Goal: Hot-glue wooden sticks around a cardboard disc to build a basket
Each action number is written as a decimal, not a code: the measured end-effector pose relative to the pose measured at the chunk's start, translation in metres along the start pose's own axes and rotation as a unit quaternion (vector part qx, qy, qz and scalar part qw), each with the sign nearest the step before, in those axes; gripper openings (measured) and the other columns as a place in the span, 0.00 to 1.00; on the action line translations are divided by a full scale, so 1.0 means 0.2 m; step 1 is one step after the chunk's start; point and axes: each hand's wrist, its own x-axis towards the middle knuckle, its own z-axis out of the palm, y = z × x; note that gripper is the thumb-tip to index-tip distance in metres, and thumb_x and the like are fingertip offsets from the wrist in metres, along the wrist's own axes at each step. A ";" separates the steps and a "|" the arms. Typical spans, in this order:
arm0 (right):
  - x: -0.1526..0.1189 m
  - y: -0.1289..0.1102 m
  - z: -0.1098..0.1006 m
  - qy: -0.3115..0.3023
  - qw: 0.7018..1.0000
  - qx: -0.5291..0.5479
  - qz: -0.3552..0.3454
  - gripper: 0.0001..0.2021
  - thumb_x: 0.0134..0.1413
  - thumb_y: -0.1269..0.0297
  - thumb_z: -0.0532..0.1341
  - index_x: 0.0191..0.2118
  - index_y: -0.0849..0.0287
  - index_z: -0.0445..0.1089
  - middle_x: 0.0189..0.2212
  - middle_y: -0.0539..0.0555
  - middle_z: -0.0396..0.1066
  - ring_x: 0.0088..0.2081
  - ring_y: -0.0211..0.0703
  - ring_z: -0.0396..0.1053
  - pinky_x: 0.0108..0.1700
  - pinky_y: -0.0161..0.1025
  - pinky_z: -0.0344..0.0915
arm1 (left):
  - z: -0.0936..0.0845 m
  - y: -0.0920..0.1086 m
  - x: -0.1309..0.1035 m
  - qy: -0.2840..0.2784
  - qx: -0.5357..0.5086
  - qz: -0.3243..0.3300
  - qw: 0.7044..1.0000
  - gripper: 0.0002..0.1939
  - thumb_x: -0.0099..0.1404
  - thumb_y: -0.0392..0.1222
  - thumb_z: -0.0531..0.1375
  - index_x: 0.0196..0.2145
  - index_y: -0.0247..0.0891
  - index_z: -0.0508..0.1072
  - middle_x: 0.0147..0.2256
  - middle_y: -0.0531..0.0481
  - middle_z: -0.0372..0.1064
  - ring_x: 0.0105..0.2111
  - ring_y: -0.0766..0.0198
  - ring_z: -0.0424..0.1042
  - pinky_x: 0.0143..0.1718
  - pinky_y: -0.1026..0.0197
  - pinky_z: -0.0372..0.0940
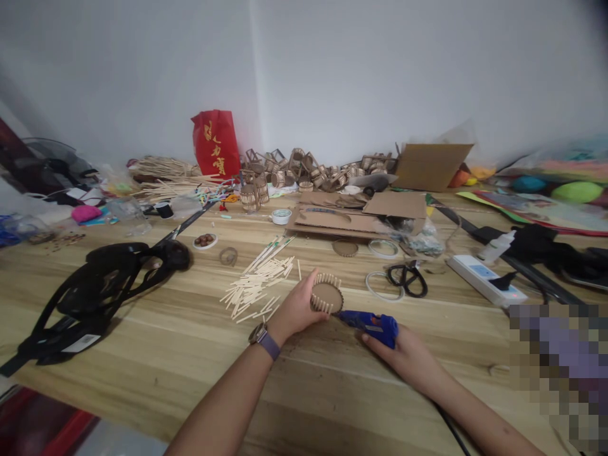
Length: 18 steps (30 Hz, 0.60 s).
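Two bare hands, both occupied, over a wood-grain table (313, 405). Left hand (297, 307): closed lightly about the left side of one round frame (329, 296), fingers at its far edge and thumb at its near edge; a watch (259, 332) on the wrist. Right hand (411, 354): wrapped round the rear of one blue glue gun (380, 326), nozzle pointing left, tip close to the frame's near right edge; whether they touch cannot be told. Cord (449, 424), black, below that forearm. Frame: brown base, pale pegs (327, 278) set around the rim; held above the near middle of the table. Handling, as judged: light, fairly stiff in the base, dry rather than slippery, fragile at the pegs, which could snap or lean under a squeeze; best taken by the base edge, fingertips spread. Glue gun: hard, somewhat heavier, best taken by its handle, clear of a possibly hot nozzle. Loose sticks (259, 282): one pile, left of the frame, thin and breakable. Beads (205, 240): one small dish, farther left. Scissors (413, 278): one black-handled pair, right and farther off, beside a white ring (368, 288). Power strip (484, 282): one, at right.
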 end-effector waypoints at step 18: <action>0.00 -0.01 0.00 0.008 1.000 0.000 0.005 0.19 0.52 0.52 0.56 0.43 0.57 0.74 0.38 0.56 0.79 0.37 0.53 0.76 0.43 0.44 0.71 | 0.00 0.00 0.00 0.001 0.001 -0.002 1.000 0.54 0.46 0.35 0.70 0.65 0.39 0.46 0.64 0.38 0.50 0.63 0.50 0.52 0.63 0.50 0.50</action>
